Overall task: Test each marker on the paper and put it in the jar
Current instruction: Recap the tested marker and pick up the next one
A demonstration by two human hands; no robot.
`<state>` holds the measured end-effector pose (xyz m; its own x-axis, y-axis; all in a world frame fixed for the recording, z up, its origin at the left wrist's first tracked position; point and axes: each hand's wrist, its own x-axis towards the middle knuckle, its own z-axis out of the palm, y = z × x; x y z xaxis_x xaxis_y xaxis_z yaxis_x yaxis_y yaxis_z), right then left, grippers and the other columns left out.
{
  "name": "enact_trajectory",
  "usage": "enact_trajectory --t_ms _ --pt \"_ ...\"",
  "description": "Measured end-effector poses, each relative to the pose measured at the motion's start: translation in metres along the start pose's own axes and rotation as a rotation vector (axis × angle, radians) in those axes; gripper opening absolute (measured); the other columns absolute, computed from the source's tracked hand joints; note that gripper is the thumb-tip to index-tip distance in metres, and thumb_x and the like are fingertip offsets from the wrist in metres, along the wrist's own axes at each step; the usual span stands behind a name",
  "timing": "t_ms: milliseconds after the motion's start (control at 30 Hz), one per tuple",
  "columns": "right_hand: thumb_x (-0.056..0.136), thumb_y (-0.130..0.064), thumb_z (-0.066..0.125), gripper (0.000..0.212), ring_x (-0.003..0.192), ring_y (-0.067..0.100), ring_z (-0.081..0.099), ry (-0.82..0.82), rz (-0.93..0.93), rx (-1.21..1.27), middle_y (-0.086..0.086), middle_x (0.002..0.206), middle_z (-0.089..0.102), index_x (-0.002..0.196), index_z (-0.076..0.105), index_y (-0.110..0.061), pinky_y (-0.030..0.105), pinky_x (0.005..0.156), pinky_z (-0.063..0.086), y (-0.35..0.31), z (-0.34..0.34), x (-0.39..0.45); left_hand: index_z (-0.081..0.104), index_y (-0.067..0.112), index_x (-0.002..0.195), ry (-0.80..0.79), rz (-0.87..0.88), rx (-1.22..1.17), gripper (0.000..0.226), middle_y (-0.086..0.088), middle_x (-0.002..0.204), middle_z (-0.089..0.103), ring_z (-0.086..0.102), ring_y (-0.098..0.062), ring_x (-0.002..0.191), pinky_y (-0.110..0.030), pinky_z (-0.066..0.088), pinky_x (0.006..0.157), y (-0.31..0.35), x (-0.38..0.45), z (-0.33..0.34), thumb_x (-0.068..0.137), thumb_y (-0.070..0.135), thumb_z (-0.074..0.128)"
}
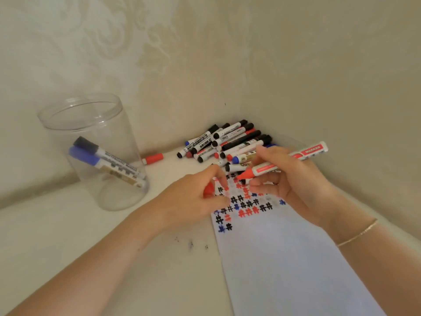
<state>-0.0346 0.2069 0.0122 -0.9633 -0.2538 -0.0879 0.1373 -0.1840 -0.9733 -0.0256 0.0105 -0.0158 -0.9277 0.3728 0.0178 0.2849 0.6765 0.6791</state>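
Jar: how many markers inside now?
2 in the jar: a black-capped marker and a blue-capped marker just below it, both leaning caps-up. None seem hidden.

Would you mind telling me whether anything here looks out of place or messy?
One red-capped marker lies alone by the wall, apart from the pile. Small dark ink specks stain the table left of the paper.
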Motion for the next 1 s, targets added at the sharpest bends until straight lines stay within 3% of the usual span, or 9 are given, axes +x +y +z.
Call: enact_trajectory --t_ms 100,233,433,600,767,900,1000 --pt "0.073 -0.015 0.075 0.015 0.064 0.022 0.063 0.021 0.065 -0.171 0.008 0.069 0.067 0.074 0.062 -0.007 0.031 0.063 0.055 0.019 0.003 -0.001 0.058 0.034 0.085 0.030 0.001 0.132 0.010 0.010 0.057 0.041 0.037 -0.005 0.053 -0.031 0.036 0.059 -0.011 0.002 0.006 0.085 0.024 0.059" --pt "0.080 -0.005 0.068 0.025 0.043 0.018 0.047 0.165 0.037 -0.342 0.005 0.048 0.057 0.062 0.051 -0.007 0.027 0.043 0.038 0.044 0.016 0.005 0.057 0.035 0.086 0.035 -0.008 0.267 0.002 0.011 0.060 0.046 0.044 -0.004 0.056 -0.027 0.037 0.058 -0.017 0.003 0.013 0.087 0.036 0.058" --pt "0.075 -0.001 0.060 0.028 0.035 0.011 0.037 0.339 -0.086 -0.492 0.009 0.048 0.044 0.054 0.043 -0.009 0.014 0.035 0.033 0.060 0.023 0.005 0.053 0.037 0.088 0.023 0.022 0.324 0.007 0.011 0.062 0.049 0.045 -0.004 0.056 -0.025 0.033 0.055 -0.019 0.004 0.014 0.087 0.043 0.056" --pt "0.075 -0.003 0.063 0.024 0.034 0.009 0.036 0.324 -0.080 -0.547 0.003 0.045 0.042 0.057 0.047 -0.006 0.014 0.035 0.034 0.062 0.025 0.005 0.052 0.037 0.088 0.029 0.028 0.342 0.009 0.010 0.061 0.049 0.046 -0.004 0.055 -0.025 0.032 0.054 -0.022 0.005 0.015 0.086 0.045 0.054" --pt "0.075 0.000 0.060 0.022 0.039 0.010 0.032 0.320 -0.163 -0.637 0.008 0.049 0.039 0.061 0.045 0.008 0.014 0.035 0.031 0.065 0.028 0.002 0.050 0.036 0.089 0.022 0.028 0.347 0.010 0.010 0.060 0.049 0.046 -0.004 0.054 -0.025 0.033 0.053 -0.023 0.005 0.015 0.087 0.045 0.054" --pt "0.075 0.001 0.060 0.020 0.036 0.008 0.033 0.311 -0.151 -0.626 0.007 0.048 0.039 0.061 0.047 0.005 0.012 0.035 0.030 0.062 0.026 0.002 0.050 0.037 0.089 0.020 0.027 0.349 0.010 0.009 0.062 0.050 0.046 -0.004 0.053 -0.024 0.033 0.053 -0.023 0.006 0.015 0.086 0.046 0.054" --pt "0.074 0.000 0.062 0.023 0.038 0.009 0.032 0.282 -0.141 -0.602 0.010 0.049 0.040 0.064 0.047 0.013 0.014 0.035 0.030 0.061 0.025 0.002 0.050 0.038 0.089 0.027 0.025 0.352 0.010 0.010 0.060 0.049 0.046 -0.003 0.053 -0.024 0.032 0.052 -0.024 0.006 0.016 0.086 0.046 0.055"
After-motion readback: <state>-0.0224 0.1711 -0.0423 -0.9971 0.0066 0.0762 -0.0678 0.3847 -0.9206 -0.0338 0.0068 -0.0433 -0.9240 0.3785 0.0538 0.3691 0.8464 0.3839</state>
